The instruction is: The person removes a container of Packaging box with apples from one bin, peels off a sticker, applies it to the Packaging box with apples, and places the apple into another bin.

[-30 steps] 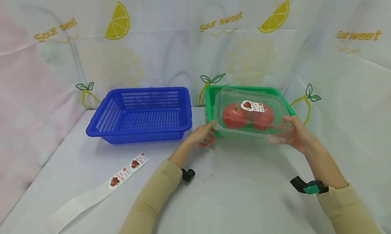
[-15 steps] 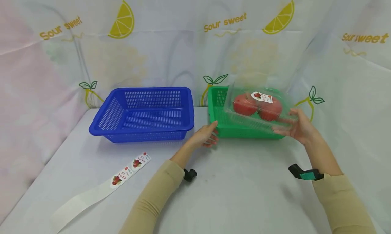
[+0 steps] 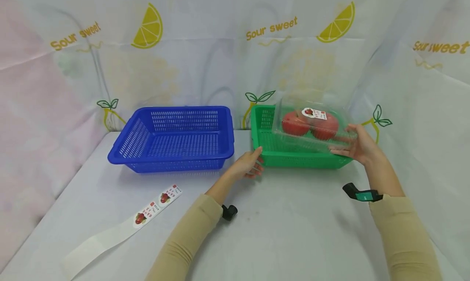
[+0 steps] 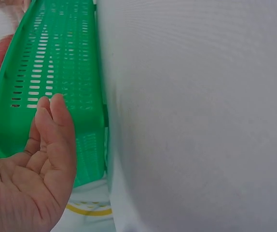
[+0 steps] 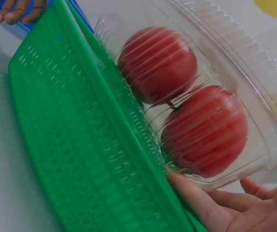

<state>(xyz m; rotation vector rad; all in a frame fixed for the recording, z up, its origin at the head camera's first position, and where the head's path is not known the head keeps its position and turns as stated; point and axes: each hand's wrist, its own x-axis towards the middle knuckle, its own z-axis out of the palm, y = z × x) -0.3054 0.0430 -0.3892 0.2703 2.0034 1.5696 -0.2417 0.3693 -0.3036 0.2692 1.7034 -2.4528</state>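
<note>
My right hand [image 3: 361, 146] grips the right end of a clear plastic fruit box [image 5: 225, 53], thumb on the near side and fingers at its end. Two red apples [image 5: 203, 133] lie inside, and a printed label sticker [image 3: 313, 113] sits on the lid. The box is tilted over the green basket [image 3: 304, 160], overlapping its right part. My left hand [image 3: 247, 164] is at the basket's front left corner, thumb at the rim. In the left wrist view, its loosely bent fingers [image 4: 51, 116] lie along the outside of the perforated wall.
A blue perforated basket [image 3: 172, 164] with nothing in it stands left of the green one. A strip of label stickers [image 3: 139, 220] lies on the white table [image 3: 286, 240] at the front left. Behind the baskets hangs a lemon-printed cloth [image 3: 205, 69].
The fruit box has moved right and back, away from the left hand, carried by the right hand. The left hand stays at the green basket's corner, fingers beside the wall.
</note>
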